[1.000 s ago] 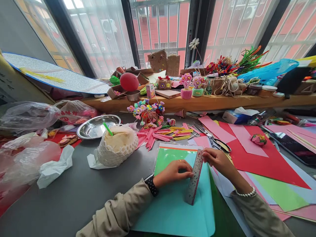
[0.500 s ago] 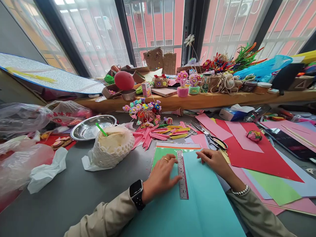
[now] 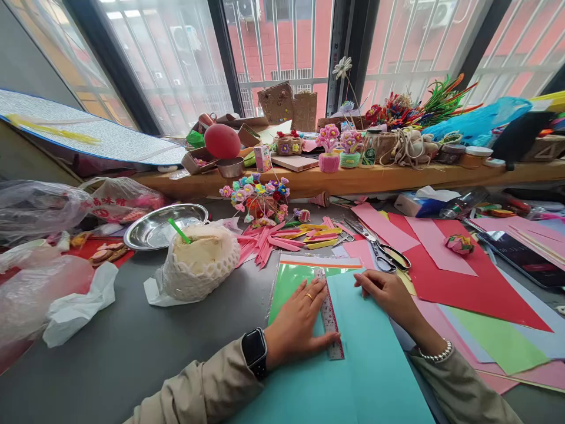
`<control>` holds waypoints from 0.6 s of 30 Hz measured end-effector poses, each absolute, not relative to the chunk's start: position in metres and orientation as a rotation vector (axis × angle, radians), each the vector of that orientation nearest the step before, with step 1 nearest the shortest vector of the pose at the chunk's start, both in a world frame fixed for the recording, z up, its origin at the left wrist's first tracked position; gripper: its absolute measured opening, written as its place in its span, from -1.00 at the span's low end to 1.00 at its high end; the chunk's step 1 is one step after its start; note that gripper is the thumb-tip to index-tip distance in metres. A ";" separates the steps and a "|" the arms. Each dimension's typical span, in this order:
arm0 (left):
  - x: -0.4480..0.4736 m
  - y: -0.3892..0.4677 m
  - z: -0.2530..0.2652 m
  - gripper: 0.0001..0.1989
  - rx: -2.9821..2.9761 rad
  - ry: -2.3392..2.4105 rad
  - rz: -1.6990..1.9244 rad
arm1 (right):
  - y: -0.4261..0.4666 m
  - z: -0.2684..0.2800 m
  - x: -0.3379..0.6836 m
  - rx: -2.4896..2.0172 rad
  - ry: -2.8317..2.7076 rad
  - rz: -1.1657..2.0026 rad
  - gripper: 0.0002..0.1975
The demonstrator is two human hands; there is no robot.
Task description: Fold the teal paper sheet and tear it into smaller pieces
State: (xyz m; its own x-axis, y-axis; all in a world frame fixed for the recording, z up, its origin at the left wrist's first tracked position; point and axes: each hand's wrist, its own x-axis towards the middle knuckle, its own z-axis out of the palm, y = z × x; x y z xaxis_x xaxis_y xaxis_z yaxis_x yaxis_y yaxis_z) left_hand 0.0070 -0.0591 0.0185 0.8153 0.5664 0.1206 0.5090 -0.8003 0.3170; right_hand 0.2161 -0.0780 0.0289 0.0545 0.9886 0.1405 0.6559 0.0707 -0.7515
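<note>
1. Left hand [image 3: 296, 324]: open and flat, fingers spread. Fingertips on the upper part of the ruler [image 3: 330, 315], thumb across its lower part. Presses from above, no grasp around it. Ring on 1 finger, black watch [image 3: 255, 348] at the wrist.
2. Ruler: lies flat on the turquoise paper [image 3: 375, 359], slightly slanted, long axis running away from the person. Upper end borders the green sheet [image 3: 285, 291].
3. Right hand [image 3: 391, 294]: right of the ruler, apart from it, at the paper's upper right area. Fingers curled, thumb in close to the fingertips. Gap between them is too small to read; can't tell if it has hold of paper or anything else. Beaded bracelet [image 3: 438, 353] at the wrist.
4. Beyond the right hand: scissors [image 3: 375, 244], handles towards the person. Right of those: red paper [image 3: 459, 294] with a pink piece [image 3: 436, 244] and a small folded flower [image 3: 459, 243] on top. Phone [image 3: 523, 256] at far right.
5. Beyond the green sheet: pile of pink strips [image 3: 267, 244].
6. Left on the grey table [image 3: 154, 365]: foam-netted item [image 3: 198, 268], looks like a coconut, green straw [image 3: 179, 230] in its top. Metal dish [image 3: 143, 229] just behind.
</note>
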 end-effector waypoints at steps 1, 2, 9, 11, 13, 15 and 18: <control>0.007 -0.059 0.018 -0.32 2.739 0.820 0.305 | -0.078 0.029 0.216 -1.656 -1.665 0.623 -0.62; 0.006 -0.059 0.018 -0.33 2.746 0.812 0.302 | -0.079 0.029 0.216 -1.658 -1.659 0.623 -0.63; 0.006 -0.059 0.019 -0.31 2.788 0.781 0.232 | -0.080 0.025 0.218 -1.653 -1.673 0.610 -0.67; 0.005 -0.059 0.019 -0.31 2.799 0.774 0.219 | -0.080 0.025 0.218 -1.652 -1.673 0.605 -0.68; 0.005 -0.059 0.017 -0.30 2.805 0.774 0.224 | -0.080 0.026 0.217 -1.652 -1.666 0.603 -0.67; 0.005 -0.058 0.015 -0.29 2.806 0.779 0.230 | -0.080 0.027 0.216 -1.653 -1.657 0.607 -0.65; 0.005 -0.058 0.014 -0.26 2.806 0.782 0.223 | -0.080 0.027 0.216 -1.662 -1.651 0.614 -0.64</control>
